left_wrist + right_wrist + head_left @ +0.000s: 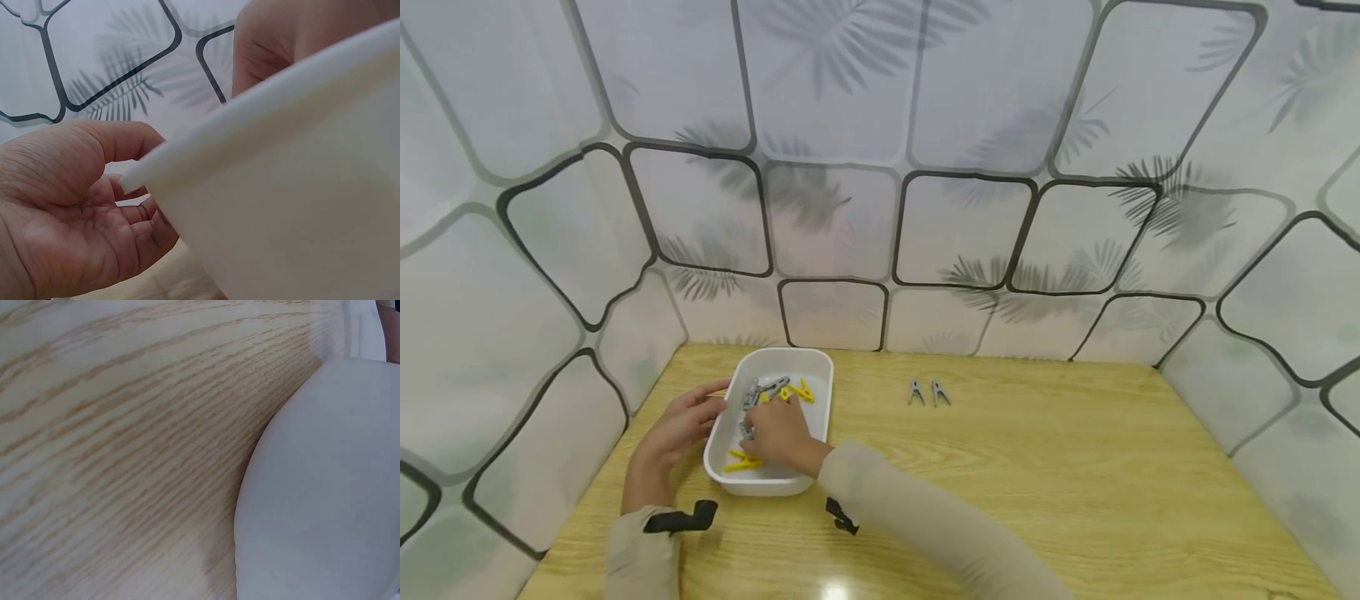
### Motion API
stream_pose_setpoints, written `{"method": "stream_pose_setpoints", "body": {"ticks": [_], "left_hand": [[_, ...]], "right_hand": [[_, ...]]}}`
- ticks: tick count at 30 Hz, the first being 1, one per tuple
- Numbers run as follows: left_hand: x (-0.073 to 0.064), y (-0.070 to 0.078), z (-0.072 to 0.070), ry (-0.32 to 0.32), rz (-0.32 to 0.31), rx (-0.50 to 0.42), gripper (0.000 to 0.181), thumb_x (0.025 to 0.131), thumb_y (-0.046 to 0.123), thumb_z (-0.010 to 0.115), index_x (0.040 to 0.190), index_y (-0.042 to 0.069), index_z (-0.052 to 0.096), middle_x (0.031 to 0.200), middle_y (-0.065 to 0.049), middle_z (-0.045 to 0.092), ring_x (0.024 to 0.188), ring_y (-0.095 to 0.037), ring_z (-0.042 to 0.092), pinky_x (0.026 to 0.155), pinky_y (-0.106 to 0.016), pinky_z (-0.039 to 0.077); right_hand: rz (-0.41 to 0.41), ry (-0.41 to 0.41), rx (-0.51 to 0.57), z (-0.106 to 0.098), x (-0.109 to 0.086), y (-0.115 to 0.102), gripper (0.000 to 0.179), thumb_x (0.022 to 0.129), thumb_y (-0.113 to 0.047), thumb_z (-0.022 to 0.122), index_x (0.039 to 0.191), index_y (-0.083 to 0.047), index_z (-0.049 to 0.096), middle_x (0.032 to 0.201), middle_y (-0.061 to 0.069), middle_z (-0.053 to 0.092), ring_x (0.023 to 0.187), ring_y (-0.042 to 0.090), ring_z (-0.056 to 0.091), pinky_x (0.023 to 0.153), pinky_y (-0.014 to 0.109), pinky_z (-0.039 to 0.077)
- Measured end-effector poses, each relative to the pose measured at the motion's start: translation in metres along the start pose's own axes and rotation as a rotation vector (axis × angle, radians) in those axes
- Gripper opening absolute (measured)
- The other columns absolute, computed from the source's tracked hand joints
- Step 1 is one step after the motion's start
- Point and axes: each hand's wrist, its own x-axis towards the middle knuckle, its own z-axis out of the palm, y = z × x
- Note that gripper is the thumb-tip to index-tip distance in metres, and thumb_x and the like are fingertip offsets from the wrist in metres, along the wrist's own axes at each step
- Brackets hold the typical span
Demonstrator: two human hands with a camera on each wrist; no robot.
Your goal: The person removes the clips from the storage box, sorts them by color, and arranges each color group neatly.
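A white plastic tub (822,417) stands on the table, holding several grey clothespins (771,387) and yellow clothespins (806,391). My left hand (681,427) grips the tub's left side; in the left wrist view its thumb lies at the rim (206,134) with the fingers below it, outside the wall. My right hand (781,429) reaches down into the tub among the clothespins, its fingers bent. Its fingertips are partly hidden, and whether they pinch a clothespin cannot be made out. In the right wrist view only the tub's outer wall (319,487) and the table show near that hand.
Two grey clothespins, a left one (916,392) and a right one (939,392), lie side by side on the wooden table (1037,467), right of the tub. Patterned cloth walls (835,225) enclose the table at the back and both sides.
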Motion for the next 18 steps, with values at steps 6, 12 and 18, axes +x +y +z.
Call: {"method": "stream_pose_setpoints", "body": {"ticks": [6, 12, 18], "left_hand": [[0.001, 0.0, 0.0, 0.006, 0.005, -0.013, 0.054, 0.105, 0.015, 0.055, 0.154, 0.0, 0.037, 0.099, 0.011, 0.068, 0.096, -0.003, 0.066, 0.083, -0.025, 0.056], [0.0, 0.002, 0.001, 0.019, -0.009, -0.002, 0.055, 0.105, 0.015, 0.054, 0.154, 0.0, 0.037, 0.099, 0.01, 0.067, 0.096, -0.004, 0.066, 0.083, -0.026, 0.057], [-0.001, 0.003, 0.002, 0.022, -0.021, 0.019, 0.059, 0.106, 0.017, 0.054, 0.156, -0.002, 0.031, 0.101, 0.011, 0.066, 0.097, -0.002, 0.065, 0.084, -0.025, 0.056]], "right_hand": [[0.012, 0.029, 0.042, -0.001, 0.0, 0.002, 0.014, 0.089, -0.025, 0.073, 0.076, -0.022, 0.074, 0.069, -0.013, 0.066, 0.075, 0.008, 0.054, 0.082, 0.032, 0.039], [0.015, 0.032, 0.018, 0.002, 0.002, 0.011, 0.015, 0.088, -0.024, 0.073, 0.073, -0.022, 0.071, 0.068, -0.013, 0.065, 0.072, 0.008, 0.054, 0.078, 0.031, 0.037], [-0.002, 0.04, -0.008, 0.0, -0.001, 0.014, 0.007, 0.088, -0.024, 0.074, 0.081, -0.022, 0.074, 0.077, -0.011, 0.07, 0.078, 0.009, 0.059, 0.082, 0.031, 0.04]]}}
